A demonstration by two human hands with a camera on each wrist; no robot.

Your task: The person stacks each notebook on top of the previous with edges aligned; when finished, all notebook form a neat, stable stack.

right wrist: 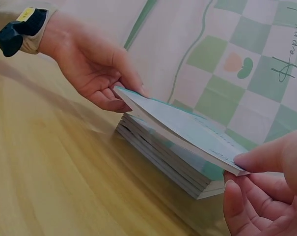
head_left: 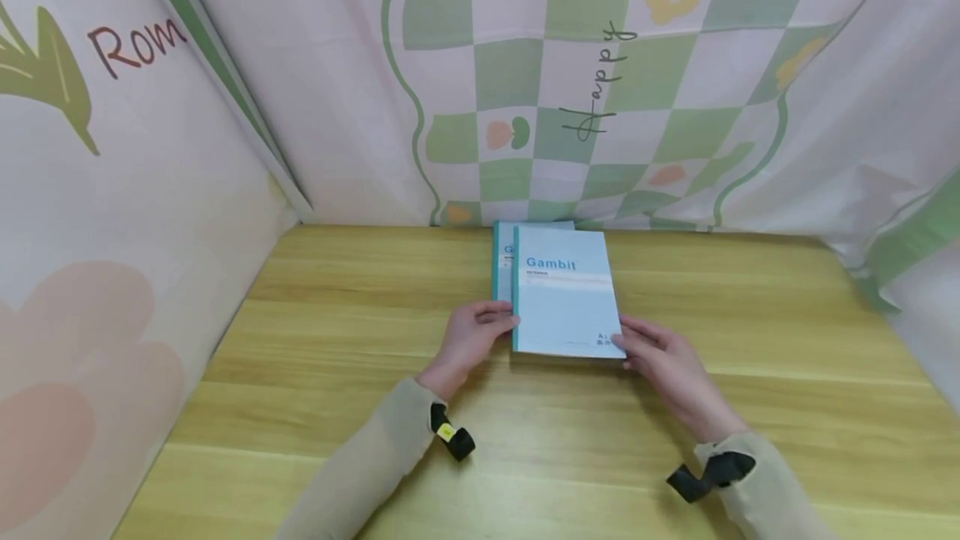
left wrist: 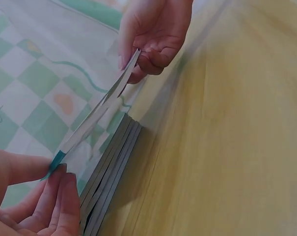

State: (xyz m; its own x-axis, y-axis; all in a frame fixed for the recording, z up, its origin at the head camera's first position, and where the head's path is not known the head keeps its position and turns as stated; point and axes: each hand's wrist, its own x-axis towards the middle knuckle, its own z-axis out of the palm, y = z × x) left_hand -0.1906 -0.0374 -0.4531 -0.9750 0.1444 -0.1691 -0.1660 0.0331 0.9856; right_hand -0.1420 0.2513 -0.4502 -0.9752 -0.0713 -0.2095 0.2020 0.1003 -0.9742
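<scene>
A light blue notebook [head_left: 566,307] with a teal spine and the word "Gambit" on its cover is held up by both hands. My left hand [head_left: 474,338] pinches its spine edge near the lower left corner. At the lower right corner my right hand [head_left: 667,361] grips it, thumb on the cover and fingers beneath. Below it lies a stack of several similar notebooks [right wrist: 158,155], apart from the held one in both wrist views. From above, the held notebook hides most of the stack; only the left and top strip of the top notebook [head_left: 504,273] shows.
The wooden table [head_left: 360,273] runs back to a curtain [head_left: 502,73] with green checks, which hangs right behind the stack. Another printed curtain [head_left: 90,215] borders the left side. Black straps [head_left: 453,433] are on both wrists.
</scene>
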